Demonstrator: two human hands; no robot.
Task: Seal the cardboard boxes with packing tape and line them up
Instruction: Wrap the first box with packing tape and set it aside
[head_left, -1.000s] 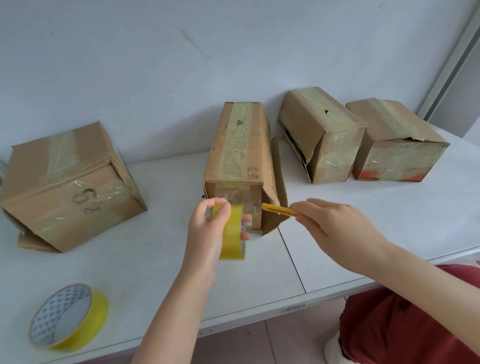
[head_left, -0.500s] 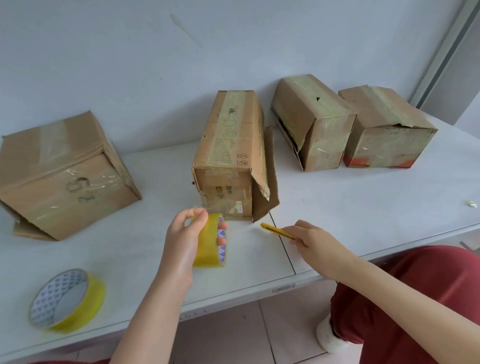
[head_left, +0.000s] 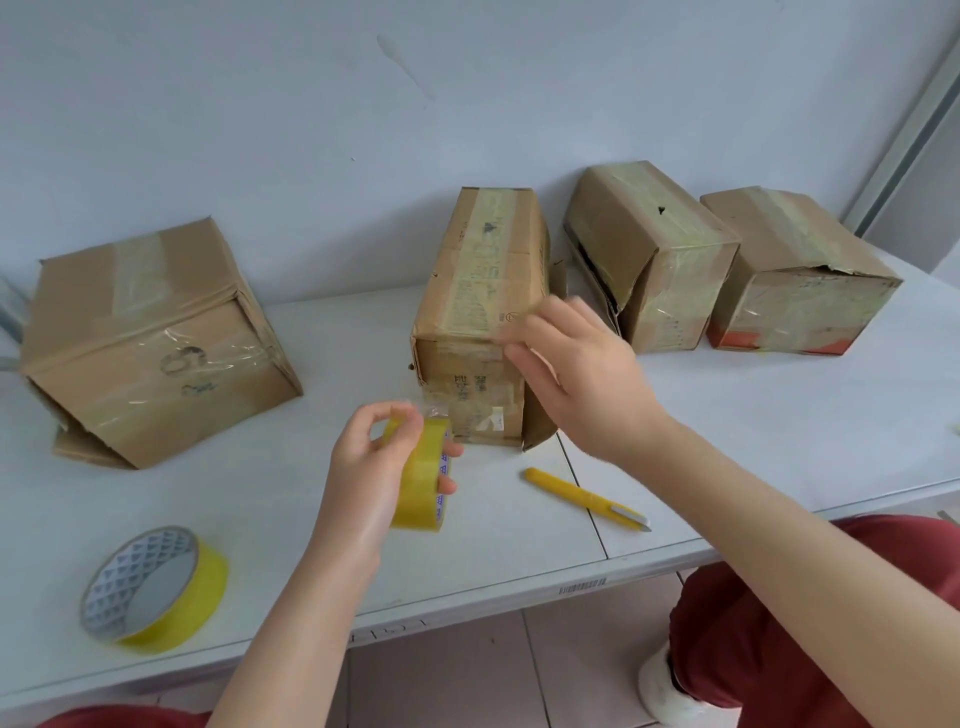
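Middle box (head_left: 483, 291): taping.
Your left hand (head_left: 361, 470) grips the roll (head_left: 422, 470); your right hand (head_left: 582, 384) has fingers spread wide, empty.

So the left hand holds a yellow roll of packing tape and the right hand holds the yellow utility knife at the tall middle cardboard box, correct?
No. The head view shows the yellow utility knife lying on the white table, in neither hand; the right hand reaches empty to the tall middle cardboard box. The left hand does hold the yellow roll of packing tape.
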